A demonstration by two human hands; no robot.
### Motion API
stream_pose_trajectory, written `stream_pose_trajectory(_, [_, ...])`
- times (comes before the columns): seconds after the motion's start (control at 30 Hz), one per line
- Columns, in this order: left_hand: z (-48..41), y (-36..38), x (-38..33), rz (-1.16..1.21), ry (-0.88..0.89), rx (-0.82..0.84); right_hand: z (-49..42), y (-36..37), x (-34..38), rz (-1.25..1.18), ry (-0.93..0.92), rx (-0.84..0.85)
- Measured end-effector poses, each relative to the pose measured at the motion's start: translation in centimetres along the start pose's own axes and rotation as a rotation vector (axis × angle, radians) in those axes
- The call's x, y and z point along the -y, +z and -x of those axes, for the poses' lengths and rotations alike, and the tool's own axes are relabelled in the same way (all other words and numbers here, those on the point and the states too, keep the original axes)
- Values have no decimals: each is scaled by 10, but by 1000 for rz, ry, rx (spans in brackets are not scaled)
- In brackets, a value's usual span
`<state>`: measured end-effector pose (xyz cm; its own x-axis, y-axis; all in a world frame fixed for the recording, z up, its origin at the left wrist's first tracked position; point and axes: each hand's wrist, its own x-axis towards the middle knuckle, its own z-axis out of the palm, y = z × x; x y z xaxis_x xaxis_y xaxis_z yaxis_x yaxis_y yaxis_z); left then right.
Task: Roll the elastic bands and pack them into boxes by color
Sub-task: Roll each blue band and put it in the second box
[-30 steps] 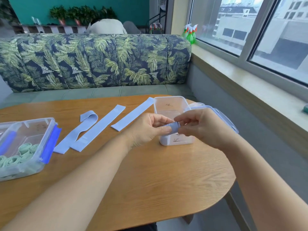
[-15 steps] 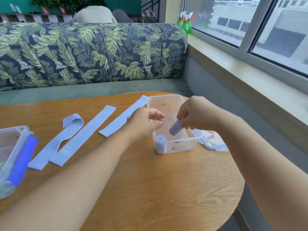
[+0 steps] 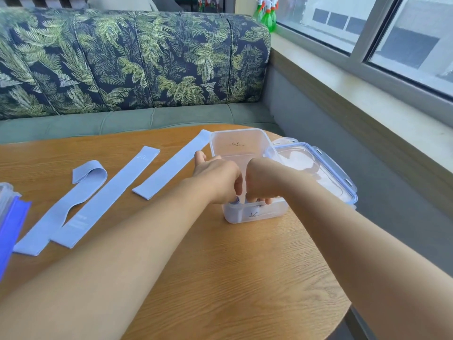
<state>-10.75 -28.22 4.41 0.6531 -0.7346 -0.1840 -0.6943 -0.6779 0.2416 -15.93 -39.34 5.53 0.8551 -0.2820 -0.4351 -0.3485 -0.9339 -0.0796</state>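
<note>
Both my hands are down in the clear box [image 3: 241, 153], at 1 o'clock on the table [image 3: 220, 278]. Left hand [image 3: 217, 179] and right hand [image 3: 263, 180] have fingers curled at the near wall; their grip is hidden, cannot tell. Blue rolls [image 3: 232, 209] sit there. Risk: a loosely seated roll springs open; three flat bands [image 3: 107, 195] wait at 10 o'clock.

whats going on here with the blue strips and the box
A person is packing rolled blue bands into a clear box on the table. Both hands, left and right, reach down into its near end, where blue rolls show through the wall. What the fingers grip is hidden. The box's lid lies just right of it. Three flat bands wait unrolled on the table to the left.
</note>
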Motion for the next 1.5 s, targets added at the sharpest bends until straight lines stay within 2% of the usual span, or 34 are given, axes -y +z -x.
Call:
stream_pose_trajectory(0.23, [-1,-4,-3,-30,0,79,-1,1,1,-54,-31,5])
stream_pose_trajectory(0.37, [0,-6,-7,-30,2,77,-6,3,-2,-57,-20,31])
stream_pose_trajectory(0.77, [-8,0,0,-53,1,67,-11,8,-12,-184,-46,-73])
stream_pose_trajectory(1.2, [-8,0,1,-53,29,60,-18,14,-16,-201,-29,-7])
stream_pose_trajectory(1.5, [-9,-1,2,-25,24,67,-7,17,-26,-453,0,5])
